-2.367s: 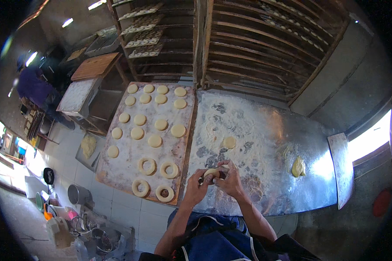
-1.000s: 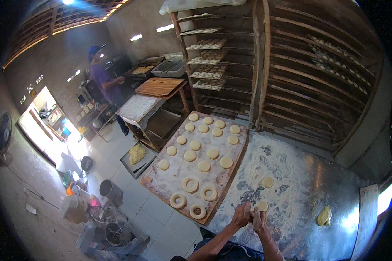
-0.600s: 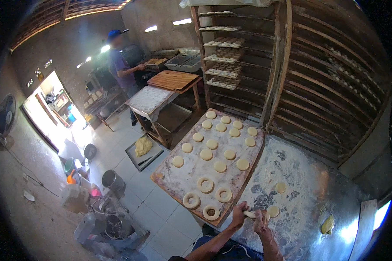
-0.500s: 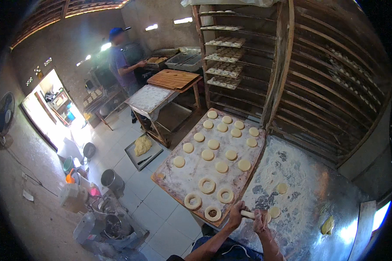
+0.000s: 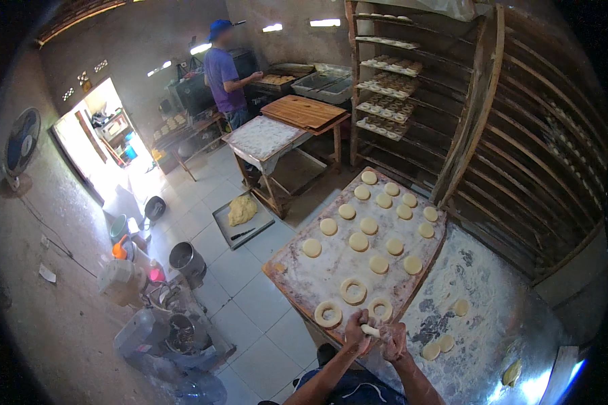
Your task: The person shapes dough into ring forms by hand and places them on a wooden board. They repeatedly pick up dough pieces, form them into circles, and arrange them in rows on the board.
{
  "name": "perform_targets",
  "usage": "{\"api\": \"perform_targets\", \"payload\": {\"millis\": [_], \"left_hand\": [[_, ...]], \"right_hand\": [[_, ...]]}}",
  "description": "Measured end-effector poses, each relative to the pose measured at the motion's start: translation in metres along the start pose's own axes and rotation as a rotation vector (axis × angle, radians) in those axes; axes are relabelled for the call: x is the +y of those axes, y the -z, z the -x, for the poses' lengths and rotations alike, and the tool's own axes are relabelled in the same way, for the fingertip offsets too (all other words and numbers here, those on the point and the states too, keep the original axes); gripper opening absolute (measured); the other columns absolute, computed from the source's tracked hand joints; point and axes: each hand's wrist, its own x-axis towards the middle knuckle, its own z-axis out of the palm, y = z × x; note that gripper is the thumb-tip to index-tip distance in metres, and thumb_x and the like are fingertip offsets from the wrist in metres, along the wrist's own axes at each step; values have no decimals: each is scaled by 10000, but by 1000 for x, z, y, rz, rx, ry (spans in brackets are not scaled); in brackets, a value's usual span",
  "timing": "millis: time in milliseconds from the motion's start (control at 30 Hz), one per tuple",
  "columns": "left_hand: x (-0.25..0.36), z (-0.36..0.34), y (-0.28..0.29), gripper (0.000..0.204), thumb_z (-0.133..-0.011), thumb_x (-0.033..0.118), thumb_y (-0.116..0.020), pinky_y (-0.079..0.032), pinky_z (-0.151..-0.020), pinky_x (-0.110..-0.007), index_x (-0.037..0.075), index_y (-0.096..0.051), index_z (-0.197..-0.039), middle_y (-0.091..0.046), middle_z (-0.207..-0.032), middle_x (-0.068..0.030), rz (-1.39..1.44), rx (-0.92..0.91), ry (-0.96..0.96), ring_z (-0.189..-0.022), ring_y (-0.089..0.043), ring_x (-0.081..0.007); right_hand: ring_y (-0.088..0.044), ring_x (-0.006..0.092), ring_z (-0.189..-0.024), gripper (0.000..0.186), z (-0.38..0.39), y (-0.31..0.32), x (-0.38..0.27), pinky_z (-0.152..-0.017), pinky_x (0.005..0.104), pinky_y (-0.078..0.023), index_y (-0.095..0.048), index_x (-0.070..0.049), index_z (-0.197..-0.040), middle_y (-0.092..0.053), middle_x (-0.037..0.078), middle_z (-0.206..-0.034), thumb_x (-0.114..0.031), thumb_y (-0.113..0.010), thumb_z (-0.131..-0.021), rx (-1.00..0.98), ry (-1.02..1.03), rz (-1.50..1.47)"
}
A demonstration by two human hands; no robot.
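Note:
My left hand and my right hand are close together over the near corner of a floured wooden board. Both have their fingers closed around a pale, stretched piece of dough, mostly covered by the fingers. Just beyond them on the board lie dough rings: one at the left, one farther back and one at the right. Several flat round dough discs are spread over the rest of the board. Whatever lies directly beneath my hands is hidden.
A floured metal table carries a few dough discs to my right. Wooden racks with loaded trays stand behind. On the floor are a tray of dough and a pot. A person works at the back.
My head view has swung left. Both hands, still on the piece of dough, have moved left from the metal table's edge over the board's corner, where a ring showed before.

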Motion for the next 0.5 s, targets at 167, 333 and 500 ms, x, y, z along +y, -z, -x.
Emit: {"api": "perform_targets", "payload": {"millis": [167,333,500], "left_hand": [[36,-3,12,251,-961,231,-434,-448,-590,-347,100,-476,-751,-487,-719,-29,-1214,-47,-506,-635,-500,-155],[69,-6,22,268,-945,275,-507,-431,-630,-315,87,-492,-755,-494,-693,-20,-17,-57,-371,-656,-489,-165],[127,-6,55,354,-978,305,-479,-420,-570,-330,68,-498,-716,-505,-649,-26,-535,390,-298,-616,-507,-147]], "right_hand": [[-518,278,-542,355,-28,-23,6,-535,379,-413,-557,-21,-688,-496,121,-580,-289,-505,-914,-161,78,240],[-544,229,-621,369,-53,-57,-3,-576,376,-433,-610,19,-773,-542,115,-644,-310,-518,-915,-136,-11,134],[-536,183,-627,284,-98,-89,-12,-599,353,-453,-609,13,-792,-582,66,-716,-267,-609,-838,-247,2,-30]]}}
